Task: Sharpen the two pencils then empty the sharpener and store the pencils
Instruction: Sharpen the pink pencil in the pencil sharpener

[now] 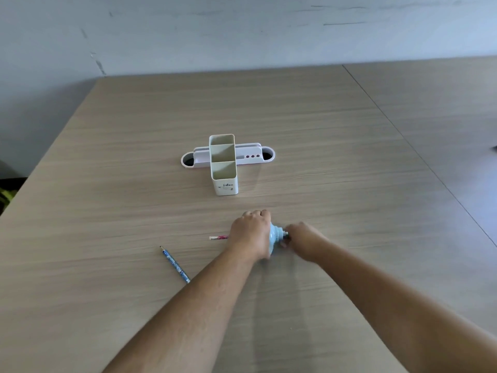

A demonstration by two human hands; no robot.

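A light blue sharpener (pixel 275 236) stands on the wooden table (pixel 336 146), held between both hands. My left hand (pixel 251 232) is closed over its left side and body. My right hand (pixel 304 239) grips its stepped crank end on the right. A pink pencil (pixel 218 237) lies level, its right end hidden behind my left hand at the sharpener. A blue pencil (pixel 174 264) lies loose on the table to the left, tip pointing away, its near end hidden by my left forearm.
A cream pen holder (pixel 224 168) with three compartments stands upright beyond the hands. Behind it lies a white and pink tray organiser (pixel 255 154) with round holes at both ends. A seam (pixel 419 154) runs along the table on the right.
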